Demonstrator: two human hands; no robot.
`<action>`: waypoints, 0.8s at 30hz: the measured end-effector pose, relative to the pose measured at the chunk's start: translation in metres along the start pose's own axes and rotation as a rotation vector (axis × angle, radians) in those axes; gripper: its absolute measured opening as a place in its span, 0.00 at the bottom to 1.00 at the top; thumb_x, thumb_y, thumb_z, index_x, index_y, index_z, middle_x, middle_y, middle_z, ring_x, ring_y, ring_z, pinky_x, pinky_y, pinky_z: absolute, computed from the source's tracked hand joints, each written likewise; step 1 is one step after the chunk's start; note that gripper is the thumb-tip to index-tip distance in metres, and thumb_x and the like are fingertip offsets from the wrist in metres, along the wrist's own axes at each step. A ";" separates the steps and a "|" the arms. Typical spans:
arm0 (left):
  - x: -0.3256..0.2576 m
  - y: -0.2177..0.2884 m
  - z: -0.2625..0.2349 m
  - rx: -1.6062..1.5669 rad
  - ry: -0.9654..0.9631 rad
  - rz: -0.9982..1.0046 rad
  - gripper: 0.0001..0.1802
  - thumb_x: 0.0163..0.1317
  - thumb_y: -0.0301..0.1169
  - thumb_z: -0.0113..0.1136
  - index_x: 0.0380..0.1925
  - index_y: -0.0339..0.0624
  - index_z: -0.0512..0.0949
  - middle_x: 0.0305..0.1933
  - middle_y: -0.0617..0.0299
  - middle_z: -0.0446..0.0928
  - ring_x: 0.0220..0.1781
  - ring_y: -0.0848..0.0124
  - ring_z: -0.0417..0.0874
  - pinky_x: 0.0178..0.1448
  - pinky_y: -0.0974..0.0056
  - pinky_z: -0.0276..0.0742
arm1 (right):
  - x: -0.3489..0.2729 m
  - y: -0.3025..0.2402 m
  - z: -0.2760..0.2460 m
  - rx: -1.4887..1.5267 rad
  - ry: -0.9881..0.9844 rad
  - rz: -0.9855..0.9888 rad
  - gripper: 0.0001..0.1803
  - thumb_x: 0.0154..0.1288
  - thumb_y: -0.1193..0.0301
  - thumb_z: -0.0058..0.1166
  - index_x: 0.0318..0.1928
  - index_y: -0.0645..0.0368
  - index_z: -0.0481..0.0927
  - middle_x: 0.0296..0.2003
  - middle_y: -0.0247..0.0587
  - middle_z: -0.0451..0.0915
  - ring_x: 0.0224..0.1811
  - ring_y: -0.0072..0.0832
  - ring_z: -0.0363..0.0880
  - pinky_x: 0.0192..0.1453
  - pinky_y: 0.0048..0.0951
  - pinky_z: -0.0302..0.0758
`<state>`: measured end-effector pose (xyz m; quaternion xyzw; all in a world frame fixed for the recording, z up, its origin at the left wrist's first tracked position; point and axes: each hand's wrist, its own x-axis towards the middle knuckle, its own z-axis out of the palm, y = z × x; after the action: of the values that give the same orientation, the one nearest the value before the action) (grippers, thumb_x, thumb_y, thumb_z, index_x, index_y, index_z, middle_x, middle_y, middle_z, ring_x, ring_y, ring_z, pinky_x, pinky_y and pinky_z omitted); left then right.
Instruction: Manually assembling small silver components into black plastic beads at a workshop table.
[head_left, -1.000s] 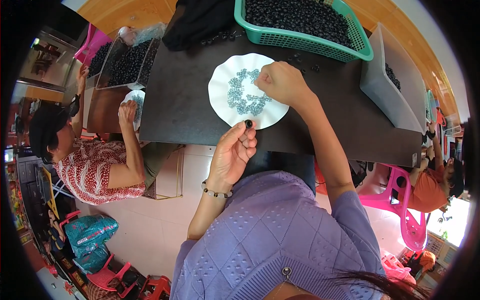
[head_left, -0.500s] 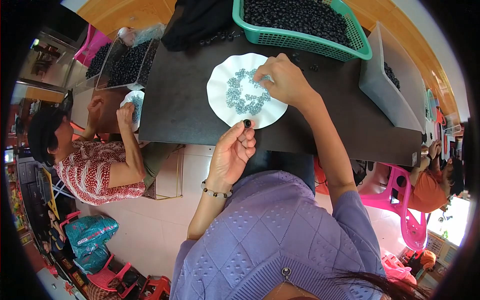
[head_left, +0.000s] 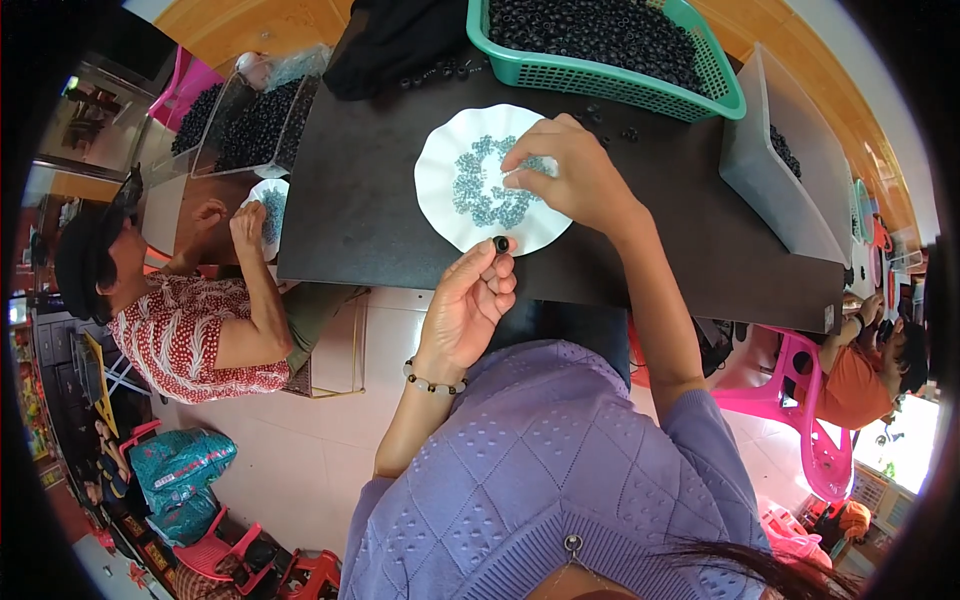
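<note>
Ring (head_left: 501,243) clamped in grip of left hand (head_left: 468,308); I'd judge it light, stiff, best pinched by outer wall. Right hand (head_left: 583,178): grip apart over plate (head_left: 436,180).

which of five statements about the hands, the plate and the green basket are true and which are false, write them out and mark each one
1. The left hand holds a small black ring-shaped piece. True.
2. The right hand's thumb and forefinger are pressed together. False: a gap shows between them, with the right hand over the white plate.
3. The green basket holds many black pieces. True.
4. The plate holds only red pieces. False: small bluish-grey pieces lie on it.
5. A beaded bracelet is on the left wrist. True.
</note>
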<state>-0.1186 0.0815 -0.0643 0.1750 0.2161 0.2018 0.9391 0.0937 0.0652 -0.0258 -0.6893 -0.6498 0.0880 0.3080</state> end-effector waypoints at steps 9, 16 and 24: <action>0.002 -0.006 0.008 0.018 -0.059 -0.027 0.10 0.70 0.37 0.55 0.40 0.43 0.78 0.31 0.70 0.74 0.30 0.81 0.72 0.34 0.76 0.70 | -0.050 -0.040 -0.027 0.416 0.057 -0.075 0.08 0.48 0.75 0.70 0.31 0.55 0.86 0.32 0.29 0.81 0.40 0.26 0.75 0.49 0.27 0.69; 0.004 -0.012 0.008 0.020 -0.059 -0.059 0.09 0.70 0.36 0.55 0.36 0.44 0.77 0.30 0.70 0.74 0.30 0.81 0.73 0.33 0.75 0.69 | -0.059 -0.040 -0.030 0.378 0.077 -0.040 0.08 0.47 0.76 0.70 0.31 0.54 0.86 0.31 0.28 0.81 0.38 0.25 0.72 0.47 0.26 0.68; 0.010 -0.015 0.009 0.024 -0.051 -0.098 0.09 0.70 0.37 0.56 0.36 0.44 0.77 0.30 0.70 0.75 0.31 0.82 0.73 0.34 0.76 0.70 | -0.063 -0.031 -0.030 0.390 0.058 -0.015 0.08 0.46 0.76 0.69 0.31 0.54 0.86 0.31 0.29 0.82 0.38 0.25 0.72 0.47 0.27 0.67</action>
<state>-0.1019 0.0708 -0.0662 0.1806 0.2028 0.1484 0.9509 0.0740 -0.0048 -0.0027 -0.6139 -0.6164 0.1898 0.4551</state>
